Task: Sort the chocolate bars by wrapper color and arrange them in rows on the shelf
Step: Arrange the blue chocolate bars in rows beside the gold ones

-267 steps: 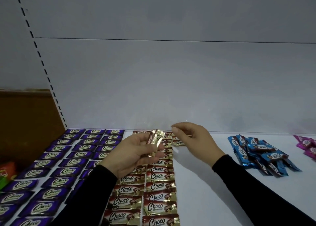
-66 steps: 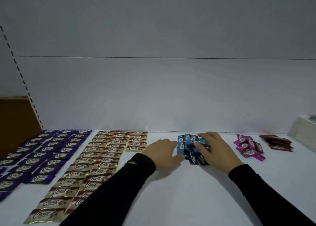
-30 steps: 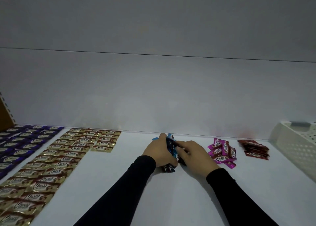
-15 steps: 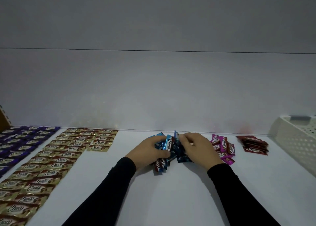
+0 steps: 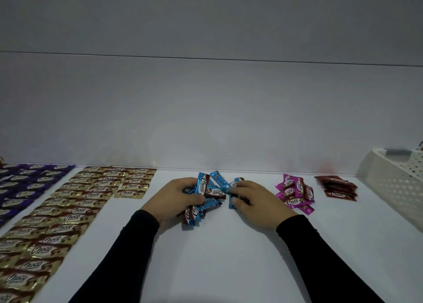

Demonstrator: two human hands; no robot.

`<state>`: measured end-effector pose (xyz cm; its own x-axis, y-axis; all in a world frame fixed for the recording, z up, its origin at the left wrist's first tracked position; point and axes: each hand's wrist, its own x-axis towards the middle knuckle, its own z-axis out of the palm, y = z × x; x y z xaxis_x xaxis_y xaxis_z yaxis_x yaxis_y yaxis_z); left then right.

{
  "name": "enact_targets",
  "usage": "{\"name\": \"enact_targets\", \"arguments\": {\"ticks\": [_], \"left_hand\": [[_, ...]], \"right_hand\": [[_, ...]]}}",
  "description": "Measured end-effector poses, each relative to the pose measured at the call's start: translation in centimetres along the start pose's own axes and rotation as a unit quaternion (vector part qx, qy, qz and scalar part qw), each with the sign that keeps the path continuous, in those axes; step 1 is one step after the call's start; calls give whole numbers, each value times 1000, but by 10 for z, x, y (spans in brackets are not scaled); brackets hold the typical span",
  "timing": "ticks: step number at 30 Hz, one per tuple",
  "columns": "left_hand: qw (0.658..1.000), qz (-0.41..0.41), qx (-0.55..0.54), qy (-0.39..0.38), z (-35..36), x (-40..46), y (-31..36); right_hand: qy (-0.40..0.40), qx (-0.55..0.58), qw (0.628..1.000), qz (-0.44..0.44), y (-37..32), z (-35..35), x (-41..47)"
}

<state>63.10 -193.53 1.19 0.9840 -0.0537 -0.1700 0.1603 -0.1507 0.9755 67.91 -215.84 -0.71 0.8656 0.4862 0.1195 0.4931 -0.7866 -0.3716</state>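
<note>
My left hand grips a fanned bunch of blue bars low on the white shelf, while my right hand curls round a few more of the same blue ones just beside them. To my left lie the gold bars in neat rows, with the purple bars in rows beyond them. To my right sit a loose heap of pink bars, a small stack of dark red bars, and a white perforated basket at the edge.
</note>
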Motion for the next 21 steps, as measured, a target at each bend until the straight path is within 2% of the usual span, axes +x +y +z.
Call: {"name": "enact_targets", "arguments": {"ticks": [4, 7, 11, 13, 17, 21], "left_hand": [[997, -18, -70, 22, -8, -8, -6], [992, -2, -112, 59, -19, -11, -11], [983, 18, -147, 109, -25, -16, -16], [978, 12, -170, 120, -26, -17, -18], [974, 4, -184, 133, -33, -16, -23], [976, -5, -177, 127, -30, -16, -23]], "right_hand": [[22, 3, 1000, 7, 2, 1, 1], [36, -29, 999, -15, -4, 3, 17], [-52, -111, 989, -80, -21, 14, 39], [-81, -139, 984, -75, -21, 16, 41], [-45, -127, 989, -62, -26, 14, 28], [-61, -106, 992, -8, -34, 13, 14]]}}
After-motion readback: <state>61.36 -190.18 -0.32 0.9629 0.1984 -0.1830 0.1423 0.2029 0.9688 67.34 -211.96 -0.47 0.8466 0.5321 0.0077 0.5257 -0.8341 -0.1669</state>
